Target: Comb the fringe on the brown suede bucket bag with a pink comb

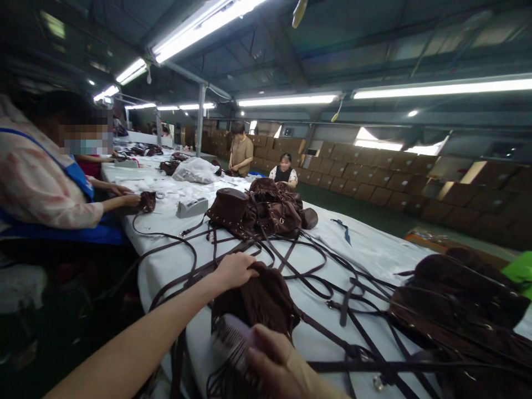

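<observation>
My left hand [236, 271] is closed on the upper edge of a dark brown bag [268, 296] at the table's near edge. In my right hand [276, 360], low in the view, is a pale purple comb [239, 335] with fine teeth, partly blurred. The comb is over the lower front of the bag, where thin dark strands hang; whether its teeth touch them I cannot tell. A long brown strap runs from the bag's right side across the white table [369, 244].
More brown bags are heaped ahead [270, 213] and at right [461, 316], with tangled straps between. A grey dispenser [192, 208] stands beyond. A co-worker in a blue apron [50, 172] handles a small brown piece at left. Stacked cartons [374, 177] line the back.
</observation>
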{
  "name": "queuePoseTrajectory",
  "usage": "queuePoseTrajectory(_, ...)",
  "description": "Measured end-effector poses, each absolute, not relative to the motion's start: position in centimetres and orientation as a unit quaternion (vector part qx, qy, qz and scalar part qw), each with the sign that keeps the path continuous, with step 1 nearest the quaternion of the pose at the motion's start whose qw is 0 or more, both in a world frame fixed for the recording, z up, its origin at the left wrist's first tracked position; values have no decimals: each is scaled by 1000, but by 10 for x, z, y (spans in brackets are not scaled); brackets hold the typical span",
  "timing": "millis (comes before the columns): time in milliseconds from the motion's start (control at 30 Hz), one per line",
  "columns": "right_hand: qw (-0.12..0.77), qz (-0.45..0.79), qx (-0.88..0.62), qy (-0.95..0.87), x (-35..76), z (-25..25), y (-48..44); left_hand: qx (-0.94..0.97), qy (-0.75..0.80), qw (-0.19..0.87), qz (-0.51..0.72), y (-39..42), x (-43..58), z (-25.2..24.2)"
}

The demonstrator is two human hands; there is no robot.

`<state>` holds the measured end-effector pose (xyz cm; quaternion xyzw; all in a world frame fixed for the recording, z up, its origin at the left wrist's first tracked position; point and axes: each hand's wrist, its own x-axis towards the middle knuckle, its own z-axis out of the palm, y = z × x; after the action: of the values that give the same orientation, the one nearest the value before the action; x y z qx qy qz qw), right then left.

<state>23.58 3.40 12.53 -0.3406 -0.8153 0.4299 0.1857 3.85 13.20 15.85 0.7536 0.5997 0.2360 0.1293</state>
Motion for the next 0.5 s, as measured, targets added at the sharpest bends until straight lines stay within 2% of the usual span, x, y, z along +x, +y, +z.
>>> queuePoseTrajectory(67,234,597,-375,-670,234,113,46,736,618,116,251,128,29,145)
queuePoseTrajectory(167,265,687,-358,-574,234,105,59,716,600,118,337,114,21,130)
queuePoseTrajectory(233,294,687,-344,-568,235,110,62,687,527,208,454,100,21,119)
queuePoseTrajectory(300,303,675,-345,-577,235,118,63,624,421,367,547,85,25,107)
queuePoseTrajectory(400,291,655,-371,-591,234,123,62,517,335,558,555,69,25,92)
queuePoseTrajectory(500,292,656,-399,-570,235,115,63,472,323,617,540,57,19,89)
